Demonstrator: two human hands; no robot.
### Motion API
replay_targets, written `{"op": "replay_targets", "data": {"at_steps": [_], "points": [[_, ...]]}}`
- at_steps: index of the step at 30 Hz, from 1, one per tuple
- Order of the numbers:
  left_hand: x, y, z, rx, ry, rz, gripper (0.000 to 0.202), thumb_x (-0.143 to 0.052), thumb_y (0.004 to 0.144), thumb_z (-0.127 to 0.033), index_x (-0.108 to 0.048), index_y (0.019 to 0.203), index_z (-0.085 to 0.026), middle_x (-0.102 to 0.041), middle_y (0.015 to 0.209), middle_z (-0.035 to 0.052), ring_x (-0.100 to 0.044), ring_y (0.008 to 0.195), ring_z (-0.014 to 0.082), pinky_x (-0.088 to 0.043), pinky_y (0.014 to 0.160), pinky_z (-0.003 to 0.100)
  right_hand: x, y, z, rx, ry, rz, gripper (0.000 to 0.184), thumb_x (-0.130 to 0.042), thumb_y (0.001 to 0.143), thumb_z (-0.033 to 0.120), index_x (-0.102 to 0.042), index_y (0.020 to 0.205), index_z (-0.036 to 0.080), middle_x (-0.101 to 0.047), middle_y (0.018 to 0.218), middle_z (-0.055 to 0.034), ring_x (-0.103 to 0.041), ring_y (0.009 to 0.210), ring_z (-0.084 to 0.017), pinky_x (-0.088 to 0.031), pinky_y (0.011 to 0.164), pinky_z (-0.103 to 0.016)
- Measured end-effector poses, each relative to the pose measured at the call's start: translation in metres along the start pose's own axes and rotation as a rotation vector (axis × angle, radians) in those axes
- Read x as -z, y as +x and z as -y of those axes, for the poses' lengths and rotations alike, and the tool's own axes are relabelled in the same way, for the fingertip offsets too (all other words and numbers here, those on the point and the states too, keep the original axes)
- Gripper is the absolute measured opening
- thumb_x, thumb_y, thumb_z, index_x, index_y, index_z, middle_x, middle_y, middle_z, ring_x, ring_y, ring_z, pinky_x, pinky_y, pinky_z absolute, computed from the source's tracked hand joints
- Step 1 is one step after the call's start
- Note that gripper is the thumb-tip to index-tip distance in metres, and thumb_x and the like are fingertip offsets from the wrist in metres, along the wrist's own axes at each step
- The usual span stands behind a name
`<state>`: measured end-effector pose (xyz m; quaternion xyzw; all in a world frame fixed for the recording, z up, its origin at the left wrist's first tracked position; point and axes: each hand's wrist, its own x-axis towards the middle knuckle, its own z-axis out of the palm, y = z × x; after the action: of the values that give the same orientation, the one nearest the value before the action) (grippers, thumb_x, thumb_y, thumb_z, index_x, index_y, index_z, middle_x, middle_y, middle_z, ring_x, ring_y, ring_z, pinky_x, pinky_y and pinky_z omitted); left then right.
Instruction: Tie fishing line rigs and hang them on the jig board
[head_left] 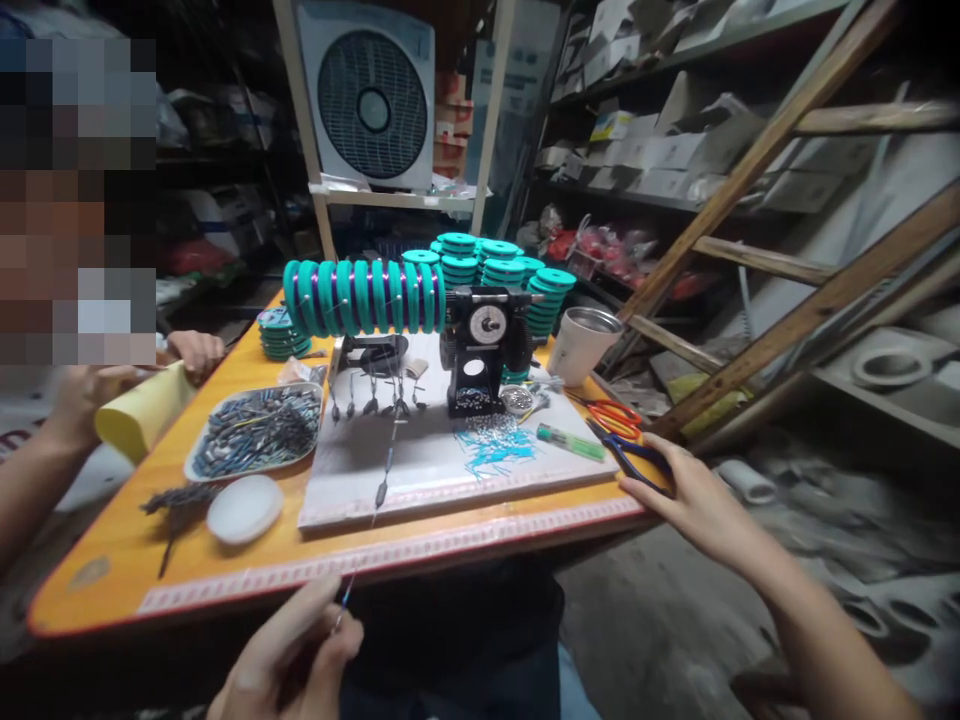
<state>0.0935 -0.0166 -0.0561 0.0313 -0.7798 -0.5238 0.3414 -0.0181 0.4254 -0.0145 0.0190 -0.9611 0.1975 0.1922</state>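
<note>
My left hand (300, 650), low in front of the table edge, pinches a thin fishing line whose end carries a small dark-blue piece (346, 592). The line runs up past a dark sinker (382, 490) toward a row of teal line spools (364, 298) mounted sideways on a black winding device (480, 350). At the table's right edge my right hand (686, 490) has its fingers around a tool with dark-blue handles (637, 462); whether it is scissors or pliers I cannot tell. Orange-handled scissors (615, 416) lie just beyond it.
A white board (337, 500) bears small beads, blue pieces (499, 452) and a green tube (570, 441). Left are a tray (196, 462) of sinkers and a white lid (244, 510). A cup (585, 345) stands behind. Another person's hand (196, 352) is at left; a wooden ladder (750, 255) leans right.
</note>
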Motion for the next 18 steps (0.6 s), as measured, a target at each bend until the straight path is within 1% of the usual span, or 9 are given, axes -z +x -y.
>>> {"op": "replay_targets", "data": {"at_steps": [2,5,8,9,11,13,15,17,18], "points": [[-0.004,-0.002,-0.006,0.146,-0.058,0.017,0.05,-0.08,0.073,-0.041,-0.062,0.112,-0.016,-0.07,0.062,-0.0025,-0.068,0.054,0.0097,-0.058,0.056,0.014,-0.006,-0.005,-0.008,0.014,-0.087,0.009,0.073,-0.052,0.082,0.066,-0.058,0.125,0.008,-0.062,0.122,-0.0194,-0.06,0.111,-0.035,-0.048,0.097,-0.049],[-0.013,-0.004,-0.025,0.304,-0.049,-0.069,0.054,-0.075,0.076,-0.05,-0.058,0.115,-0.016,-0.069,0.065,-0.0011,-0.069,0.063,0.0079,-0.057,0.063,0.011,-0.01,-0.015,0.002,0.028,-0.2,-0.022,0.073,-0.041,0.086,0.059,-0.055,0.13,0.003,-0.061,0.117,-0.0241,-0.058,0.106,-0.038,-0.047,0.093,-0.054],[-0.022,-0.002,-0.041,0.491,-0.167,-0.002,0.045,-0.059,0.086,-0.057,-0.053,0.108,-0.019,-0.066,0.067,-0.002,-0.049,0.047,0.0012,-0.041,0.045,0.007,-0.004,-0.027,0.022,-0.023,-0.305,-0.101,0.075,-0.034,0.091,0.055,-0.051,0.136,-0.003,-0.059,0.108,-0.0306,-0.058,0.098,-0.041,-0.047,0.084,-0.055],[-0.023,0.0,-0.044,0.539,-0.214,0.013,0.043,-0.057,0.087,-0.058,-0.051,0.105,-0.019,-0.065,0.066,-0.0027,-0.044,0.044,0.0001,-0.036,0.043,0.006,-0.002,-0.032,0.032,-0.056,-0.327,-0.139,0.072,-0.035,0.093,0.055,-0.052,0.138,0.001,-0.06,0.103,-0.0294,-0.06,0.094,-0.04,-0.048,0.079,-0.052],[-0.024,0.002,-0.046,0.6,-0.288,0.048,0.042,-0.055,0.088,-0.059,-0.046,0.099,-0.019,-0.064,0.063,-0.0036,-0.038,0.041,-0.001,-0.029,0.04,0.006,-0.002,-0.045,0.058,-0.018,-0.216,-0.168,0.057,-0.039,0.096,0.054,-0.059,0.133,0.015,-0.062,0.096,-0.0232,-0.063,0.086,-0.032,-0.049,0.069,-0.044],[-0.023,0.003,-0.048,0.649,-0.337,0.078,0.043,-0.054,0.088,-0.06,-0.043,0.092,-0.019,-0.062,0.061,-0.0042,-0.036,0.038,-0.0013,-0.027,0.039,0.006,-0.009,-0.062,0.094,0.138,0.072,-0.057,0.04,-0.046,0.096,0.05,-0.06,0.125,0.025,-0.065,0.104,-0.0146,-0.067,0.092,-0.024,-0.054,0.072,-0.033],[-0.022,0.003,-0.051,0.72,-0.397,0.102,0.044,-0.056,0.087,-0.06,-0.04,0.089,-0.019,-0.06,0.057,-0.0055,-0.033,0.037,-0.0016,-0.024,0.038,0.006,-0.022,-0.078,0.136,0.304,0.264,0.062,0.036,-0.051,0.096,0.044,-0.054,0.128,0.026,-0.064,0.117,-0.0076,-0.066,0.104,-0.019,-0.056,0.083,-0.027],[-0.021,0.004,-0.057,0.802,-0.467,0.134,0.047,-0.061,0.083,-0.061,-0.041,0.091,-0.019,-0.056,0.054,-0.007,-0.031,0.036,-0.0016,-0.022,0.037,0.006,-0.038,-0.091,0.174,0.401,0.374,0.186,0.036,-0.052,0.097,0.038,-0.051,0.13,0.024,-0.06,0.126,-0.0055,-0.062,0.116,-0.016,-0.054,0.091,-0.02],[-0.02,0.004,-0.061,0.836,-0.5,0.15,0.049,-0.063,0.081,-0.062,-0.042,0.092,-0.019,-0.055,0.052,-0.0075,-0.03,0.035,-0.0017,-0.021,0.037,0.006,-0.046,-0.096,0.189,0.441,0.423,0.194,0.035,-0.053,0.097,0.037,-0.05,0.129,0.024,-0.06,0.125,-0.0042,-0.062,0.115,-0.013,-0.053,0.093,-0.016]]}}
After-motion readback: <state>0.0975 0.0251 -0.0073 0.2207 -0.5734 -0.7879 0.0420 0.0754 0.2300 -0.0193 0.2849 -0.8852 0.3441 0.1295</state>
